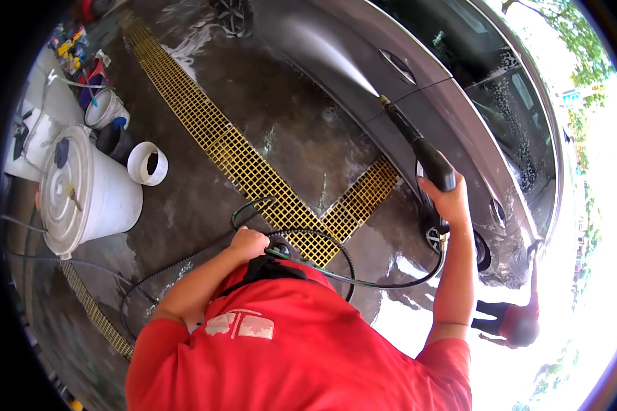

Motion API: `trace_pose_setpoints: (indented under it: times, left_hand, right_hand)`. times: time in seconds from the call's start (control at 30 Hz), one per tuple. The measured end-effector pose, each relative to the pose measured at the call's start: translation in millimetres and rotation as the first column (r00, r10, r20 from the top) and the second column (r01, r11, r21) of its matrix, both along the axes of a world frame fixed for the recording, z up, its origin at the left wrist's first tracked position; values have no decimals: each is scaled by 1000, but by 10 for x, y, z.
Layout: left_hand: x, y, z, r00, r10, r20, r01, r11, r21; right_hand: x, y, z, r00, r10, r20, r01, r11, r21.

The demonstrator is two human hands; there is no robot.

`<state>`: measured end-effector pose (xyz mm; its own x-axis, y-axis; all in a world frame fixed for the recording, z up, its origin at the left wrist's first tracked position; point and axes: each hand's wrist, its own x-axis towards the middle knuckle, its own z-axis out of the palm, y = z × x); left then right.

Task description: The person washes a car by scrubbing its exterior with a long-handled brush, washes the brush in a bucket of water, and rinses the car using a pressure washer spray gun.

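My right hand (449,198) is closed around the grip of a black pressure washer gun (418,144). From its nozzle a white fan of water sprays along the side of a grey car (363,55). A black hose (404,284) runs from the base of the grip back across my waist. My left hand (249,243) is closed at waist height, on the hose (277,254) by the look of it, beside a black cloth or bag at my waist. Suds cling to the car's rear window (507,103).
A yellow floor grating (219,140) crosses the wet floor and branches toward the car. On the left stand a large lidded white barrel (110,188), a small white bucket (159,168) and other buckets. Hose loops (127,308) lie behind. Another person (517,322) touches the car's rear.
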<state>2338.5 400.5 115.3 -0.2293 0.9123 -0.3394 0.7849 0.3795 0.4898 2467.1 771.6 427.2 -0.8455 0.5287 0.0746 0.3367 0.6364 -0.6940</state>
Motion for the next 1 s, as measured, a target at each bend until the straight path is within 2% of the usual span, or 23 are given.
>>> trace_pose_setpoints:
  times: [0.07,0.17,0.3,0.33,0.5,0.53,0.6,0.73,0.77,0.87,0.93,1.0]
  left_hand:
    - [12,22,11,1000,-7,-19,7,1000,12]
    - [35,-17,47,1000,7,-10,-7,1000,5]
    - [44,-67,71,998,57,-16,-56,998,13]
    - [49,-87,86,997,71,-21,-71,997,32]
    - [35,-125,161,997,75,-27,-76,997,-21]
    - [22,-138,171,996,82,-26,-83,996,-31]
    - [16,-171,168,996,88,-28,-89,996,-21]
    - [2,-209,200,995,89,-43,-91,995,-52]
    - [-1,-229,191,995,89,-49,-92,994,-52]
    - [7,-268,147,994,87,-60,-90,995,-48]
    - [-2,-282,155,995,89,-54,-92,994,-54]
    - [10,-285,141,994,97,-49,-100,993,-65]
  right_hand:
    - [58,137,-196,998,-53,41,52,998,41]
    - [221,396,-540,928,-307,212,308,951,30]
    - [481,569,-1127,921,-319,224,320,947,32]
    - [520,578,-1219,894,-328,307,346,938,-7]
    - [503,398,-1594,885,-369,285,378,925,25]
    - [462,336,-1625,887,-366,283,376,926,19]
    - [379,195,-1661,951,-268,157,260,963,69]
    - [137,-95,-1633,972,-189,140,188,982,22]
    - [86,-147,-1622,982,-143,121,137,989,58]
    - [-14,-283,-1402,962,-120,246,119,993,16]
    - [13,-198,-1391,976,-120,180,106,991,83]
    - [100,36,-1398,991,-133,9,133,991,21]
